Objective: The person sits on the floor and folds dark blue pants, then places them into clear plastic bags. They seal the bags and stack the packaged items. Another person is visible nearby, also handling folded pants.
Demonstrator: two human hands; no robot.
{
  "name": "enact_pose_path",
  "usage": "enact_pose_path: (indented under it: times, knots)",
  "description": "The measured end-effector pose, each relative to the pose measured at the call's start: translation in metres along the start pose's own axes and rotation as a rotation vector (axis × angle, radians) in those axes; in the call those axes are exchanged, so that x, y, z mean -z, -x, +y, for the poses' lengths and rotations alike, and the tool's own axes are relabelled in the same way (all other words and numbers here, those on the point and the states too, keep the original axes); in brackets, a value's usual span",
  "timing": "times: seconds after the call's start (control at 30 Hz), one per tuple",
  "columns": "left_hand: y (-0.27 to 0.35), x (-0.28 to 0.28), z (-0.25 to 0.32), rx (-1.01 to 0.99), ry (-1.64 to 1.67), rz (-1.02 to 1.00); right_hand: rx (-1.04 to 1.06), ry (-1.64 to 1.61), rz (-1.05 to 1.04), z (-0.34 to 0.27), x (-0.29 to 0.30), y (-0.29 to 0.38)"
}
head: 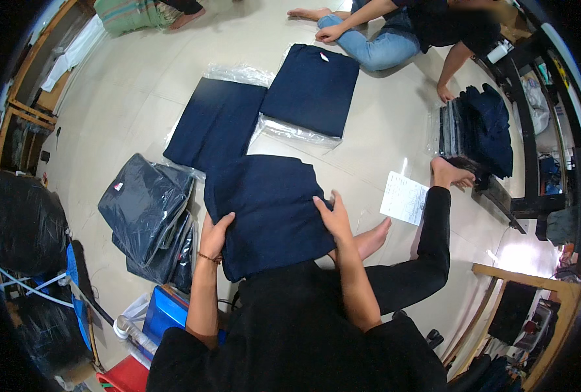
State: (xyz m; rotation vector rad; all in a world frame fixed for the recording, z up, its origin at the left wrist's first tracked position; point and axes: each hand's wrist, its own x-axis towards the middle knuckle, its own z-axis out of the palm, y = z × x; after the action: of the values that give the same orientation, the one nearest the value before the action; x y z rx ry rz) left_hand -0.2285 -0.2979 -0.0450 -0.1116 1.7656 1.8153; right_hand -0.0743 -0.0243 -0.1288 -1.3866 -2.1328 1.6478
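Note:
A folded piece of navy fabric point(273, 210), apparently a garment, lies across my lap. My left hand point(214, 237) grips its left edge, thumb on top. On the opposite edge, my right hand point(333, 215) holds it with the thumb over the cloth. Beyond it, a navy folded garment point(217, 120) rests on clear plastic on the floor. Beside that one is another navy folded garment point(312, 90) with a small pale tag, clear plastic showing at its edges. Left of my left hand stands a stack of plastic-bagged dark garments point(146, 210).
A written paper sheet point(404, 198) lies on the tiled floor point(138, 108) near my foot. At right, dark garments point(481, 130) are piled near a seated person point(383, 39). A green sack point(128, 17) sits at the far left, black-wrapped bundles point(26, 225) nearer.

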Motion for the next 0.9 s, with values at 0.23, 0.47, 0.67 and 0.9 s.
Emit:
enact_pose_path:
  times: [0.23, 0.47, 0.67, 0.9]
  knots:
    - [0.009, -0.013, 0.035, -0.038, -0.078, -0.094, -0.465, -0.650, -0.580, 0.009, 0.015, -0.039]
    - [0.028, -0.075, 0.126, -0.151, -0.162, -0.392, -0.233, -1.222, -0.712, 0.052, 0.010, -0.067]
    - [-0.031, -0.126, 0.216, -0.186, -0.244, -0.624, -0.210, -1.652, -0.512, 0.009, 0.042, -0.073]
    - [-0.179, -0.244, 0.329, -0.672, -0.370, -0.822, 0.314, -1.199, 0.367, -0.201, 0.204, -0.093]
